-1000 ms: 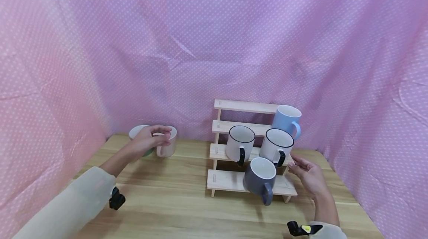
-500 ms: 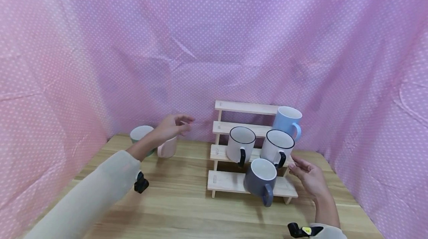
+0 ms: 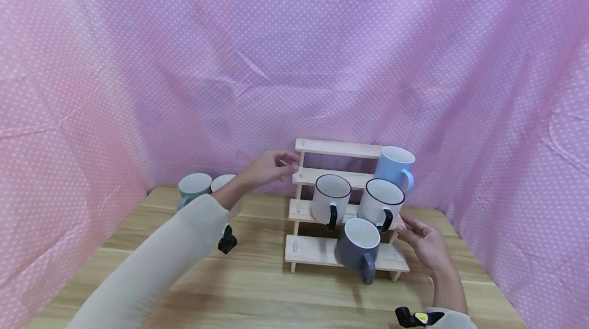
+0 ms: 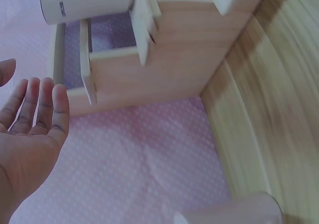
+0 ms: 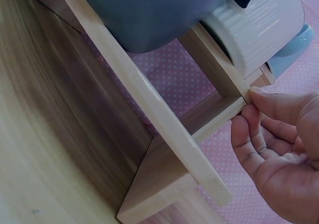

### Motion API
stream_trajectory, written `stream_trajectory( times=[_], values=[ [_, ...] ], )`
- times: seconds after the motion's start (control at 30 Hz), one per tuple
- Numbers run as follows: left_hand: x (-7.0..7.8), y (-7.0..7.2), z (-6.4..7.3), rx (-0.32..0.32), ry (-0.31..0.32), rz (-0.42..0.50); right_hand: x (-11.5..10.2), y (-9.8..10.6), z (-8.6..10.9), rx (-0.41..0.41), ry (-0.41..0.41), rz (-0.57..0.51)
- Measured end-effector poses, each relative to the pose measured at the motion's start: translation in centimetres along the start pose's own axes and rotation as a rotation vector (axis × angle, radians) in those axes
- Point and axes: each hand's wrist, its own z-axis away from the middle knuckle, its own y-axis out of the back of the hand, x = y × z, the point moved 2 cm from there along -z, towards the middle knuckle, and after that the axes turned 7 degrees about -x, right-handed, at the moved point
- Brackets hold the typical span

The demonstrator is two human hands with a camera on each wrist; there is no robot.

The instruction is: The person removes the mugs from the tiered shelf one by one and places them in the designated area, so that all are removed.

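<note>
A stepped wooden display rack (image 3: pixel 314 248) stands right of centre on the table. My left hand (image 3: pixel 272 167) hovers at the left end of its upper shelves, holding nothing; in the left wrist view its fingers (image 4: pixel 46 102) are extended. With thumb and fingers, my right hand (image 3: pixel 428 244) pinches the rack's right side, beside the second shelf from the bottom. On the rack are a grey mug (image 3: pixel 354 247), two white mugs with black rims and handles, one left (image 3: pixel 329 206) and one right (image 3: pixel 378 209), and a light blue mug (image 3: pixel 390 168) higher up.
A green mug with a white inside (image 3: pixel 195 185) and a pale pink mug (image 3: pixel 223 181) stand at the table's back left, the pink one partly behind my left forearm. Pink dotted cloth (image 3: pixel 257 63) hangs behind and along both sides of the wooden table (image 3: pixel 257 288).
My left hand has moved right and slightly up, from over the pink and green mugs to the rack's left end. The right hand and the mugs have stayed put.
</note>
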Motion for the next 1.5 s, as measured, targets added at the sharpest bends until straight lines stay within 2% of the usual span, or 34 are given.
stream_trajectory(
  times=[0.3,0.57,0.8,0.93,1.17,1.5],
  values=[
    [2.0,-2.2,-1.9,-0.038,-0.01,-0.004,0.0,-0.1,0.0,0.008,0.003,0.024],
    [3.7,-4.1,-4.1,-0.034,-0.039,-0.008,0.0,-0.1,0.0,0.013,-0.002,0.04],
    [4.4,-6.1,-5.1,-0.037,-0.03,0.073,0.2,-0.1,-0.1,0.007,-0.005,0.021],
    [5.0,-7.2,-5.8,-0.041,-0.052,0.089,0.2,0.0,-0.1,0.004,-0.005,0.015],
    [6.3,-8.9,-7.0,-0.059,-0.089,0.062,-0.1,-0.2,-0.2,0.003,0.006,0.006],
    [7.5,-11.9,-8.3,-0.057,-0.08,-0.014,-0.1,-0.1,0.1,-0.002,0.018,0.015]
  ],
)
